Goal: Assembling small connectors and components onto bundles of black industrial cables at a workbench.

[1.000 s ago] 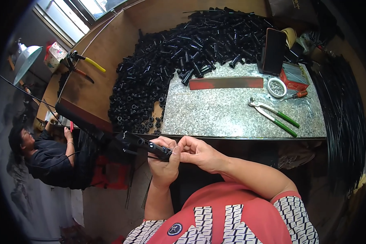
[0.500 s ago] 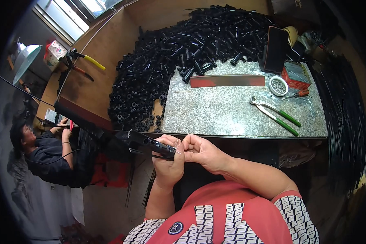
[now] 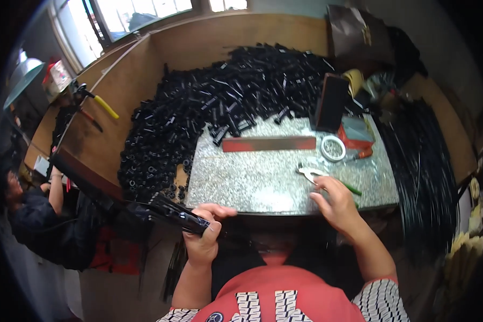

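Note:
My left hand [image 3: 203, 242] is closed around a black tubular fitting with thin rods [image 3: 183, 216], held just off the near left corner of the stone-patterned board. Its index finger points out to the right. Over the board's right part hovers my right hand [image 3: 334, 205], fingers apart and holding nothing. Directly beneath it lie green-handled end-cutting pincers [image 3: 307, 172], partly covered by the fingers; whether they touch is unclear. Beyond stands a white round dish of small metal bits [image 3: 333, 148], near a flat reddish-brown bar [image 3: 268, 144].
A heap of black tubular fittings [image 3: 214, 99] fills the bench's back and left. Long black rods [image 3: 429, 177] hang at the right. A dark upright phone-like panel [image 3: 330, 102] stands near a red box [image 3: 358, 134]. A person in dark clothes [image 3: 53, 225] works at the left.
My right hand has left the fitting and moved right, over the pincers. The left hand still holds the fitting, slightly lower in the picture. The whole view has shifted upward.

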The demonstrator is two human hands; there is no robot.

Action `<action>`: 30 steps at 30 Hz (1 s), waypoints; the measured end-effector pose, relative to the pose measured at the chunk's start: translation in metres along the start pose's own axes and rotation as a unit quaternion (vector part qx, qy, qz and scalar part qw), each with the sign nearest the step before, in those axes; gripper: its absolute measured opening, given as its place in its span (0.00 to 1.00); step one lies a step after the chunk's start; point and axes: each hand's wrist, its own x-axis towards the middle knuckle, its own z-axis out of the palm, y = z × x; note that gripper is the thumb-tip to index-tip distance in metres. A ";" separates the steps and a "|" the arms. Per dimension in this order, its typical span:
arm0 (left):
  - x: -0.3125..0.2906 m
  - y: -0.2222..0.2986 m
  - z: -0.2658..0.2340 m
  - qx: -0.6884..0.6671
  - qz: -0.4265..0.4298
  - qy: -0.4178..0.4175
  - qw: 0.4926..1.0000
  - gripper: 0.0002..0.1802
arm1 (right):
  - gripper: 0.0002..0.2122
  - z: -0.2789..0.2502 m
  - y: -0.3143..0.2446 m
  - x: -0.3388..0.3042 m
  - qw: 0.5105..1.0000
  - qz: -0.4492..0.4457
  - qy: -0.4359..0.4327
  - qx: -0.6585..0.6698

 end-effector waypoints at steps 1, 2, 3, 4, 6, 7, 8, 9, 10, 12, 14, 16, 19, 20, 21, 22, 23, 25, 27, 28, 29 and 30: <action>0.000 -0.002 0.006 -0.022 -0.020 0.014 0.999 0.07 | 0.11 -0.007 0.015 -0.006 0.997 -0.006 0.015 -0.079; -0.001 -0.003 0.011 -0.042 -0.042 0.017 0.998 0.06 | 0.11 -0.009 0.028 -0.010 0.988 -0.016 0.029 -0.150; -0.002 -0.005 0.010 -0.047 -0.068 -0.002 0.997 0.06 | 0.11 -0.016 0.035 -0.017 0.987 -0.031 0.030 -0.154; -0.002 -0.006 0.010 -0.052 -0.096 -0.022 0.994 0.07 | 0.12 -0.021 0.039 -0.025 0.981 0.023 0.016 -0.192; -0.002 -0.006 0.017 -0.007 -0.125 -0.024 0.992 0.09 | 0.13 -0.022 0.038 -0.032 0.971 0.069 -0.001 -0.230; -0.001 -0.007 0.019 -0.009 -0.126 -0.019 0.992 0.09 | 0.14 -0.020 0.037 -0.032 0.967 0.073 -0.015 -0.245; 0.001 -0.008 0.021 -0.011 -0.129 -0.016 0.991 0.09 | 0.14 -0.019 0.037 -0.032 0.962 0.079 -0.028 -0.261; 0.001 -0.007 0.021 -0.011 -0.125 -0.012 0.992 0.09 | 0.14 -0.017 0.038 -0.031 0.961 0.083 -0.034 -0.263; 0.001 -0.006 0.021 0.003 -0.144 -0.020 0.989 0.09 | 0.14 -0.015 0.040 -0.029 0.961 0.079 -0.034 -0.263; 0.002 -0.005 0.021 0.017 -0.162 -0.029 0.986 0.09 | 0.15 -0.013 0.044 -0.026 0.962 0.027 -0.009 -0.270; 0.001 -0.004 0.021 -0.002 -0.155 -0.088 0.984 0.09 | 0.14 -0.011 0.048 -0.024 0.962 0.017 -0.018 -0.271; -0.003 -0.004 0.020 -0.017 -0.151 -0.094 0.984 0.08 | 0.14 -0.010 0.047 -0.026 0.962 0.011 -0.027 -0.272; -0.007 -0.007 0.018 -0.019 -0.127 -0.043 0.991 0.08 | 0.10 -0.007 0.040 -0.027 0.968 0.010 -0.017 -0.249; -0.006 -0.007 0.018 -0.017 -0.129 -0.044 0.991 0.08 | 0.10 -0.006 0.037 -0.028 0.969 0.013 -0.016 -0.247; -0.006 -0.008 0.018 0.002 -0.122 -0.031 0.992 0.08 | 0.09 -0.005 0.035 -0.031 0.979 0.034 -0.003 -0.203; -0.007 -0.010 0.017 0.020 -0.116 -0.018 0.993 0.07 | 0.08 -0.004 0.032 -0.034 0.986 0.056 0.008 -0.158; -0.007 -0.015 0.011 -0.023 -0.113 -0.039 0.993 0.07 | 0.08 -0.004 0.031 -0.035 0.986 0.061 0.005 -0.155; -0.003 -0.020 0.013 0.019 -0.085 -0.067 0.994 0.08 | 0.05 -0.006 0.023 -0.038 0.989 0.128 0.022 0.074; 0.000 -0.023 0.011 0.009 -0.077 -0.125 0.989 0.08 | 0.07 -0.020 -0.006 -0.028 0.971 0.187 -0.030 0.144; 0.000 -0.020 0.019 -0.008 -0.089 -0.116 0.989 0.09 | 0.08 -0.025 -0.012 -0.026 0.966 0.196 -0.067 0.157; -0.003 -0.017 0.018 -0.021 -0.122 -0.117 0.985 0.10 | 0.12 -0.029 -0.017 -0.022 0.976 0.162 -0.074 0.127; -0.004 -0.018 0.017 -0.035 -0.152 -0.119 0.981 0.10 | 0.12 -0.029 -0.017 -0.019 0.974 0.169 -0.075 0.132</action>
